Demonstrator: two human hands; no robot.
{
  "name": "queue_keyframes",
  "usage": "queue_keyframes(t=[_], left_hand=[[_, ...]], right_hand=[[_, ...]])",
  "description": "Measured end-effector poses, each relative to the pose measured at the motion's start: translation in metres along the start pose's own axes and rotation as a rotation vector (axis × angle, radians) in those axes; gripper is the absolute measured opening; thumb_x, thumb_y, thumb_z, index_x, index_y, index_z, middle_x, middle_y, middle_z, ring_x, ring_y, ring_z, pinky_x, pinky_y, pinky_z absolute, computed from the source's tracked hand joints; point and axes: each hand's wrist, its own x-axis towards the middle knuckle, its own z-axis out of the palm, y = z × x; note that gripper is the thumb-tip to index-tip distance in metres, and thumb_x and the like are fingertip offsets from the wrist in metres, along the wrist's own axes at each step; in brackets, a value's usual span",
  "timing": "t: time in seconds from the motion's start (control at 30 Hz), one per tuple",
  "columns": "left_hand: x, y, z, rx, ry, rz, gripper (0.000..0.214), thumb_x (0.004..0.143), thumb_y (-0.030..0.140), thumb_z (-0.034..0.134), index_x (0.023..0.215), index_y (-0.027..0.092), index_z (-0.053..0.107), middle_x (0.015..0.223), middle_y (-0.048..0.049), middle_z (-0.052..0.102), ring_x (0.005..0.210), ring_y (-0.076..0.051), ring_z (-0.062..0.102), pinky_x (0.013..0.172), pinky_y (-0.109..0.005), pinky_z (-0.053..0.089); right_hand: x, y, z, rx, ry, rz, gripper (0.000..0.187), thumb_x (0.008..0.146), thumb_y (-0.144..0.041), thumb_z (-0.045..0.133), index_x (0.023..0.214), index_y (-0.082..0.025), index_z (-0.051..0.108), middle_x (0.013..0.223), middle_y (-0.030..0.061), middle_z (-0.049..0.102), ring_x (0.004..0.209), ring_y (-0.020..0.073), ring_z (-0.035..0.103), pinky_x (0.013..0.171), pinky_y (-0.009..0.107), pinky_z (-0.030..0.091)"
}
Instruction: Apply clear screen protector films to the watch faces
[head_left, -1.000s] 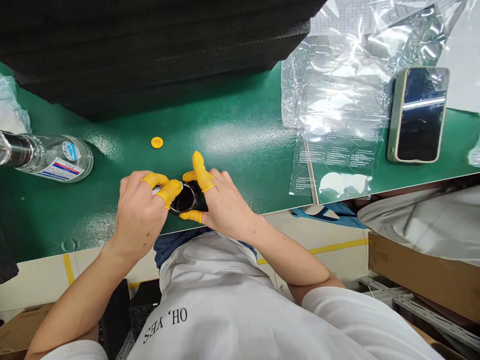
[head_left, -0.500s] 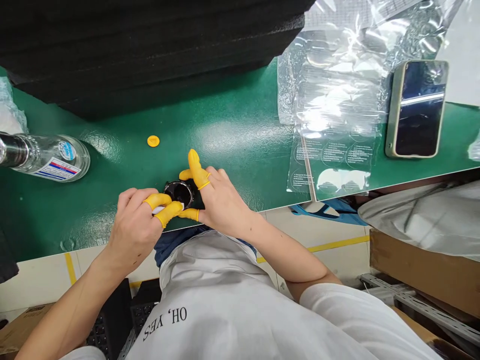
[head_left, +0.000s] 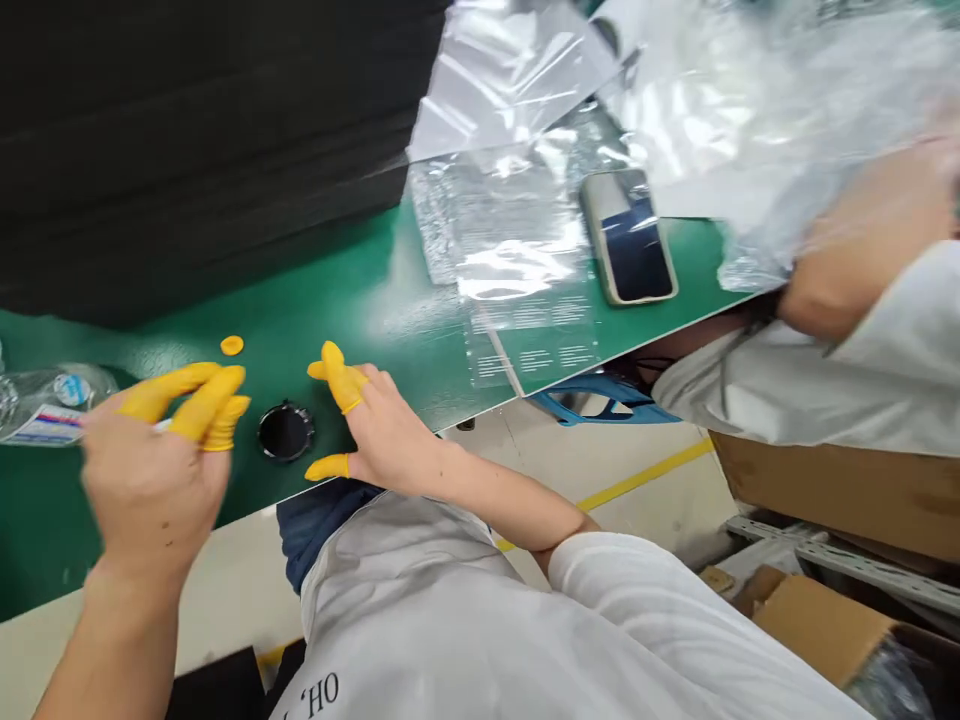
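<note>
On the green tabletop (head_left: 405,370) lies a round black watch case (head_left: 286,431) with a dark face and no strap showing. To its right, my right hand (head_left: 382,425) is open, thumb and fingers apart, not touching the watch case. Yellow finger cots cover its thumb and some fingers. My left hand (head_left: 157,465), also in yellow finger cots, is raised to the left of the watch case. Its fingers are closed, and a sliver of something white shows between them; most of that piece is hidden. A rolled yellow finger cot (head_left: 232,346) lies beyond the hands.
A clear bottle (head_left: 52,425) lies at the left. Black foam blocks (head_left: 210,150) rise at the back. Printed clear film sheets (head_left: 525,260) and a phone (head_left: 637,240) are to the right. Another person's arm (head_left: 877,235) reaches over plastic bags (head_left: 720,120) at far right.
My left hand has moved left, away from the watch case. My right hand has let go of it and drawn slightly right. The view has shifted right, bringing another person's arm into sight.
</note>
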Motion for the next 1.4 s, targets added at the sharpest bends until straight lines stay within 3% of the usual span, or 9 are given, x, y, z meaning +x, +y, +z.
queue_keyframes(t=[0.1, 0.23, 0.37, 0.57, 0.63, 0.73, 0.93, 1.1, 1.4], left_hand=[[0.048, 0.075, 0.037, -0.216, -0.087, 0.173, 0.020, 0.097, 0.022, 0.058, 0.112, 0.019, 0.072, 0.111, -0.0106, 0.075, 0.107, -0.027, 0.069, 0.089, -0.042, 0.054], [0.075, 0.176, 0.078, -0.358, -0.288, 0.423, 0.027, 0.097, 0.021, 0.059, 0.119, 0.010, 0.071, 0.127, -0.0181, 0.071, 0.128, -0.029, 0.063, 0.102, -0.041, 0.054], [0.065, 0.212, 0.091, -0.238, -0.292, 0.418, 0.033, 0.095, 0.012, 0.055, 0.123, 0.003, 0.069, 0.128, -0.0253, 0.068, 0.127, -0.033, 0.065, 0.104, -0.043, 0.055], [0.050, 0.187, 0.069, -0.277, 0.021, 0.498, 0.030, 0.095, 0.004, 0.045, 0.094, 0.005, 0.075, 0.096, -0.0175, 0.078, 0.097, -0.028, 0.077, 0.083, -0.033, 0.063], [0.048, 0.180, 0.056, -0.283, 0.058, 0.469, 0.025, 0.095, 0.005, 0.049, 0.092, 0.005, 0.073, 0.093, -0.0156, 0.079, 0.094, -0.027, 0.078, 0.082, -0.033, 0.064], [0.043, 0.175, 0.036, -0.250, 0.075, 0.448, 0.014, 0.091, 0.003, 0.057, 0.094, 0.006, 0.071, 0.094, -0.0150, 0.079, 0.097, -0.029, 0.077, 0.085, -0.035, 0.063], [0.024, 0.146, 0.015, -0.341, 0.023, 0.276, 0.017, 0.090, 0.008, 0.067, 0.106, 0.013, 0.068, 0.109, -0.0140, 0.076, 0.108, -0.028, 0.073, 0.092, -0.041, 0.060], [0.023, 0.109, 0.022, -0.355, -0.028, 0.053, 0.021, 0.094, 0.016, 0.065, 0.114, 0.018, 0.069, 0.107, -0.0095, 0.074, 0.108, -0.024, 0.070, 0.094, -0.039, 0.058], [0.031, 0.098, 0.037, -0.433, -0.077, 0.051, 0.013, 0.094, 0.018, 0.064, 0.102, 0.021, 0.073, 0.099, -0.0039, 0.076, 0.099, -0.020, 0.070, 0.089, -0.035, 0.054]], right_hand=[[-0.044, 0.015, -0.021, 0.071, 0.331, 0.086, 0.116, 0.080, -0.059, 0.080, 0.163, -0.020, 0.009, 0.131, 0.0157, 0.064, 0.111, 0.0276, 0.060, 0.096, 0.047, 0.052], [-0.116, 0.037, -0.050, 0.188, 0.802, 0.375, 0.075, 0.089, -0.068, 0.063, 0.149, -0.027, 0.044, 0.105, 0.0090, 0.071, 0.081, 0.0206, 0.064, 0.079, 0.042, 0.057], [-0.164, 0.052, -0.066, 0.332, 0.918, 0.632, 0.054, 0.083, -0.066, 0.071, 0.117, -0.024, 0.066, 0.096, 0.0091, 0.074, 0.080, 0.0210, 0.066, 0.082, 0.044, 0.057], [-0.161, 0.052, -0.047, 1.054, 0.326, 0.619, 0.062, 0.073, -0.064, 0.082, 0.114, -0.019, 0.069, 0.090, 0.0071, 0.075, 0.080, 0.0168, 0.071, 0.083, 0.036, 0.060], [-0.143, 0.045, -0.039, 1.299, 0.248, 0.560, 0.074, 0.067, -0.065, 0.086, 0.120, -0.018, 0.067, 0.097, 0.0084, 0.076, 0.083, 0.0165, 0.072, 0.081, 0.033, 0.060], [-0.113, 0.033, -0.035, 1.513, 0.335, 0.551, 0.082, 0.066, -0.069, 0.085, 0.126, -0.018, 0.064, 0.111, 0.0112, 0.075, 0.093, 0.0197, 0.073, 0.085, 0.034, 0.061], [-0.073, 0.022, -0.031, 1.638, 0.416, 0.639, 0.054, 0.075, -0.057, 0.082, 0.113, -0.021, 0.068, 0.107, 0.0072, 0.077, 0.098, 0.0194, 0.074, 0.090, 0.034, 0.061], [-0.064, 0.019, -0.022, 1.691, 0.351, 0.563, 0.046, 0.080, -0.053, 0.081, 0.112, -0.022, 0.068, 0.106, 0.0047, 0.078, 0.099, 0.0184, 0.076, 0.101, 0.039, 0.058], [-0.056, 0.016, -0.015, 1.641, 0.372, 0.549, 0.046, 0.077, -0.055, 0.083, 0.110, -0.025, 0.071, 0.100, 0.0025, 0.079, 0.093, 0.0184, 0.076, 0.100, 0.043, 0.058]])
